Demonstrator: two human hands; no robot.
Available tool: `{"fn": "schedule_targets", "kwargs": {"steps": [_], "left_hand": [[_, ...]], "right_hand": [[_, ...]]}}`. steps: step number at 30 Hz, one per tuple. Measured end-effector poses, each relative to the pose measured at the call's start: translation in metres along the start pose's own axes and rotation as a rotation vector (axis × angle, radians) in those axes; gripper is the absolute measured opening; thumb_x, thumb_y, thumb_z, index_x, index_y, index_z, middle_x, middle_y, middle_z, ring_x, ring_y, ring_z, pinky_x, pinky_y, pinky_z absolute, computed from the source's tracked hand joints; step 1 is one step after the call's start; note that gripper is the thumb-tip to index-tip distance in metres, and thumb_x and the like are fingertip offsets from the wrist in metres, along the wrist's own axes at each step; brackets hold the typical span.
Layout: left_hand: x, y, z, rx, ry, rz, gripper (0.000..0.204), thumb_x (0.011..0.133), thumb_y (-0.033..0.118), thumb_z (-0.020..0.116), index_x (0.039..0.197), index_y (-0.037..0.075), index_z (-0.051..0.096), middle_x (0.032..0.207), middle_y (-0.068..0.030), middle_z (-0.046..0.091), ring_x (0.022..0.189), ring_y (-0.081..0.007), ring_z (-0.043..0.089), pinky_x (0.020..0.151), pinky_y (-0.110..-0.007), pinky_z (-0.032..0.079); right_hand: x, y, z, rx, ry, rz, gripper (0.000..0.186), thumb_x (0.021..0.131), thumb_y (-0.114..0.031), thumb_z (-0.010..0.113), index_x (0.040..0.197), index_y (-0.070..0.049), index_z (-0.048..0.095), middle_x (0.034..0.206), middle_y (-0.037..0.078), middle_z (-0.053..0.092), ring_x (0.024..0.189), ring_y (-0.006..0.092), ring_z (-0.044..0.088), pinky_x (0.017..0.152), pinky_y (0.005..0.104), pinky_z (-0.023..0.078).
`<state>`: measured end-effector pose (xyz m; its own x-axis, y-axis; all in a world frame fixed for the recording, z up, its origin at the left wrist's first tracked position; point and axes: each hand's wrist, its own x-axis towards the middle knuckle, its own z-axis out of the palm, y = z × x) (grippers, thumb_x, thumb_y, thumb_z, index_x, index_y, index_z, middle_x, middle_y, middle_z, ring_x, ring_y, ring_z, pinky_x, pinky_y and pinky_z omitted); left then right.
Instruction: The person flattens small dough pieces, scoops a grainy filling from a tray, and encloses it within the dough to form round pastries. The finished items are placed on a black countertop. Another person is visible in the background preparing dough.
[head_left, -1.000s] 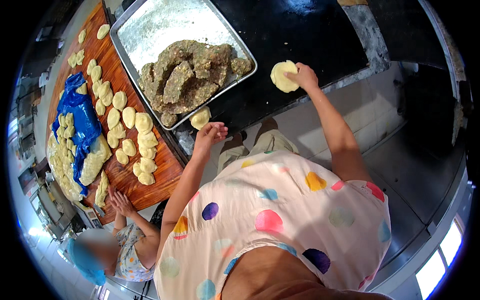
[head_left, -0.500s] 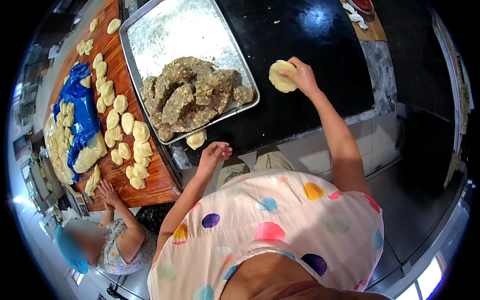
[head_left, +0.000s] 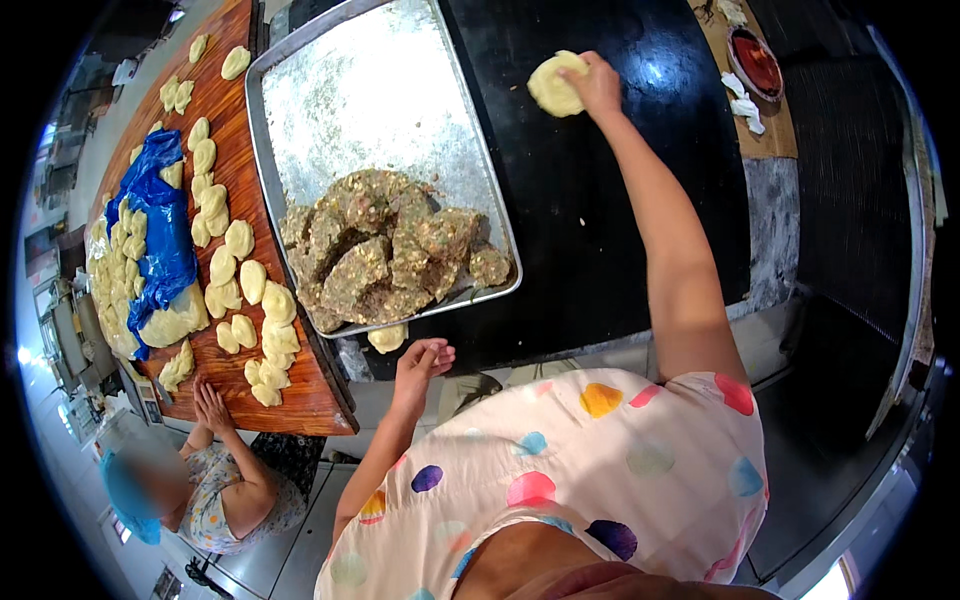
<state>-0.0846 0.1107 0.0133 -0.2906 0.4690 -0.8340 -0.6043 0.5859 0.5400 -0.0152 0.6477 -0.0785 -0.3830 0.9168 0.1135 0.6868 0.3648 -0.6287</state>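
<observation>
My right hand (head_left: 598,85) grips a flat, pale dough round (head_left: 550,82) at the upper part of the black worktop (head_left: 600,240). A large metal tray (head_left: 350,80) lies left of it, heaped at its near end with speckled greenish-brown filling (head_left: 360,250). Below the tray's near edge sits a small dough piece (head_left: 388,337). My left hand (head_left: 423,362) is just beside that piece, open, fingers loosely bent with nothing in them.
A wooden table (head_left: 310,400) carries several dough pieces (head_left: 255,282) and blue plastic (head_left: 160,250). A co-worker (head_left: 230,480) in a blue cap has hands at its near edge. A red-filled dish (head_left: 755,62) and white scraps (head_left: 745,112) lie upper right.
My right arm has stretched away from me, carrying the dough round farther up the worktop. The view has shifted, bringing the red-filled dish into sight. My left hand stays near the tray's edge.
</observation>
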Motion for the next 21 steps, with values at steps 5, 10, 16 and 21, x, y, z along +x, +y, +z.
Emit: {"fn": "schedule_targets", "kwargs": {"steps": [5,10,16,21], "left_hand": [[0.004,0.009,0.011,-0.051,0.006,0.004,0.025,0.099,0.022,0.053,0.11,0.001,0.06,0.101,-0.01,0.067,0.093,-0.0179,0.065,0.086,-0.032,0.053],[0.005,0.006,0.011,-0.003,-0.032,-0.029,0.026,0.1,0.022,0.052,0.111,0.0,0.059,0.102,-0.0103,0.067,0.094,-0.0181,0.065,0.086,-0.032,0.053],[0.005,0.013,0.009,0.006,-0.017,-0.023,0.026,0.1,0.022,0.052,0.112,0.0,0.059,0.103,-0.0104,0.067,0.095,-0.0184,0.065,0.086,-0.032,0.052],[0.007,0.01,0.003,0.01,0.002,-0.04,0.026,0.1,0.022,0.051,0.112,0.0,0.059,0.103,-0.0112,0.067,0.096,-0.0194,0.065,0.087,-0.033,0.052]], "right_hand": [[0.046,0.018,0.005,0.024,-0.067,0.054,0.043,0.071,-0.042,0.078,0.099,-0.011,0.067,0.095,0.013,0.07,0.091,0.0327,0.067,0.078,0.0426,0.052],[0.058,0.0,0.016,-0.006,-0.211,0.016,0.041,0.07,-0.042,0.078,0.098,-0.014,0.067,0.096,0.01,0.07,0.094,0.0301,0.066,0.081,0.0409,0.051],[0.044,-0.054,0.0,0.331,-0.705,-0.381,0.043,0.07,-0.039,0.082,0.096,-0.007,0.069,0.085,0.011,0.067,0.08,0.0219,0.065,0.072,0.0334,0.05],[0.042,-0.06,0.057,0.031,-0.554,-0.279,0.046,0.066,-0.041,0.081,0.096,-0.008,0.07,0.09,0.013,0.069,0.086,0.0294,0.066,0.076,0.0376,0.052]]}}
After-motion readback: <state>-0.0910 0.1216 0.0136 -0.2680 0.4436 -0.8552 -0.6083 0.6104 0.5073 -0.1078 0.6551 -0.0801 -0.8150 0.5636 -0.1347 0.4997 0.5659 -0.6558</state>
